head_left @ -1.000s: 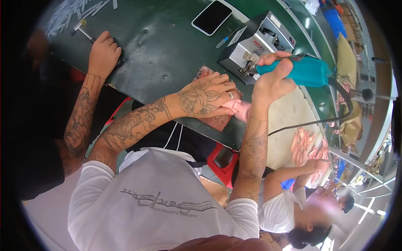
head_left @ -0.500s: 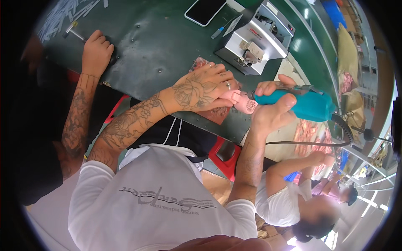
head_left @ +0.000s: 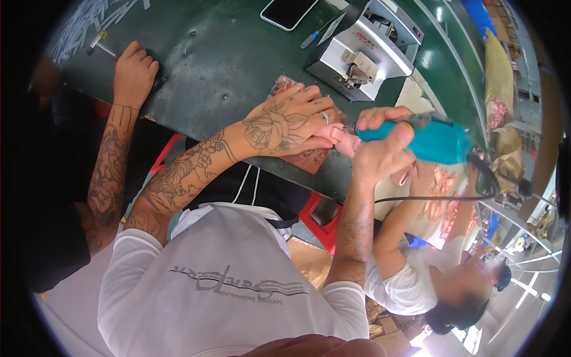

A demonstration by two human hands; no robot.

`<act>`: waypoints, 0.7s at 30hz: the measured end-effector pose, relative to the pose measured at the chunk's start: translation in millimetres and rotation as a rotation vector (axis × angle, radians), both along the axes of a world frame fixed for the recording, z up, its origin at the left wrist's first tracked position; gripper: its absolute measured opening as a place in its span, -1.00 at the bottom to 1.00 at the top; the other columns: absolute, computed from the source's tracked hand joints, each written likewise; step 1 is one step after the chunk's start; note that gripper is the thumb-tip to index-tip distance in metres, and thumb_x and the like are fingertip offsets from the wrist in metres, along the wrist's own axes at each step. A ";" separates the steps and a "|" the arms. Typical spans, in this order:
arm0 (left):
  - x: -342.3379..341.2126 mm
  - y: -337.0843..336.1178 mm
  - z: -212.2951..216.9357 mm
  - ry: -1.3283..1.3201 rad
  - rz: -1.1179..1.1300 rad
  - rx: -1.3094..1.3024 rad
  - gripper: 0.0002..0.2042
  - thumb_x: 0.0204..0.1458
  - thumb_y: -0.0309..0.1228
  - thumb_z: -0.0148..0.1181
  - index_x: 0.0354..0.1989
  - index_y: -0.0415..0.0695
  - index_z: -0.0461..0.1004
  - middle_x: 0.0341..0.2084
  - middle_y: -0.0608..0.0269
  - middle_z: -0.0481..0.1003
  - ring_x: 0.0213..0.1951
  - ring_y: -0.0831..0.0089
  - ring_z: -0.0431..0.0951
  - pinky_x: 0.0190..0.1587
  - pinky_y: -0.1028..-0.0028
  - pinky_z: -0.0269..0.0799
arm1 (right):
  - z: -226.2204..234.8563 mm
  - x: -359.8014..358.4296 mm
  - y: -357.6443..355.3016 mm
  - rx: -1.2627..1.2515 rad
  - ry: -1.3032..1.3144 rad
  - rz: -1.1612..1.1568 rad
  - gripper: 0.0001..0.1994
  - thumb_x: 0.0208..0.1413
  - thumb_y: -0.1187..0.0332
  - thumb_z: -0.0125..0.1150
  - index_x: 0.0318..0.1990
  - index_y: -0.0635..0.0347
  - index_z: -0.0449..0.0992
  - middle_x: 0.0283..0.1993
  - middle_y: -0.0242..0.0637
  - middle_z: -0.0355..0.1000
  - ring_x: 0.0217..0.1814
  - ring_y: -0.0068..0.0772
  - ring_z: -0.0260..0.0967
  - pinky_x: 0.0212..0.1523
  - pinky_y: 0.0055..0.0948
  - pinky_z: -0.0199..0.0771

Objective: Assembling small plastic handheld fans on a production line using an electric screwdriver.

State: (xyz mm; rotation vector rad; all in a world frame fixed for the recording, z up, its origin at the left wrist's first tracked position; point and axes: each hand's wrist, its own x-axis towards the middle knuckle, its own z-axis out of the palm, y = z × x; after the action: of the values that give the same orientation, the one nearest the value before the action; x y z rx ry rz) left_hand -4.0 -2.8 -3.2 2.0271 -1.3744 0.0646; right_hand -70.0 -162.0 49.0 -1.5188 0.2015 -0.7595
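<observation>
My left hand presses down on a small pink part that lies on a reddish pad at the near edge of the green table. My right hand grips a teal electric screwdriver. Its tip points left and meets the pink part just beside my left fingers. A black cable trails from the tool's rear.
A grey box-shaped machine stands on the table behind my hands, with a phone and a pen beyond it. A co-worker's tattooed hand rests on the table at left. Another person works at lower right. A red stool sits below.
My right hand has brought the teal screwdriver down from beside the grey machine to the pink part. My left hand has stayed on the part.
</observation>
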 end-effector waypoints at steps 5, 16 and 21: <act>-1.4 -2.9 5.4 -0.004 -0.001 0.054 -0.54 0.20 0.04 0.20 0.02 -0.11 0.53 -0.05 0.23 0.45 0.02 0.23 0.41 0.10 0.23 0.36 | -1.5 3.6 1.0 -0.010 -0.012 0.027 -0.46 0.30 -0.12 0.23 -0.22 0.28 0.31 -0.52 -0.21 0.30 -0.54 -0.30 0.29 -0.46 -0.30 0.41; -1.3 1.2 0.0 0.011 0.017 -0.015 -0.59 0.24 0.02 0.13 0.04 -0.05 0.52 -0.08 0.26 0.44 0.04 0.26 0.40 0.15 0.22 0.32 | 11.4 26.3 -2.1 -0.186 -0.056 -0.061 -0.30 0.33 -0.21 0.12 0.01 0.48 0.38 -0.46 -0.26 0.35 -0.46 -0.37 0.37 -0.39 -0.38 0.46; -2.6 5.2 -4.4 0.014 0.048 -0.040 -0.68 0.26 -0.12 0.10 0.04 -0.02 0.53 -0.08 0.24 0.47 0.04 0.23 0.41 0.16 0.21 0.33 | 17.2 73.5 -5.5 -0.179 -0.176 -0.033 -0.40 0.36 -0.14 0.13 -0.05 0.40 0.39 -0.46 -0.27 0.38 -0.44 -0.33 0.42 -0.38 -0.36 0.47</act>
State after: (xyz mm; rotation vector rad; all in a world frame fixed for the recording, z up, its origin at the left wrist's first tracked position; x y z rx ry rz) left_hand -6.6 2.4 -7.6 2.0231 -1.3058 0.0979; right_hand 3.5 -167.5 66.2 -1.6102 0.0273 -0.9536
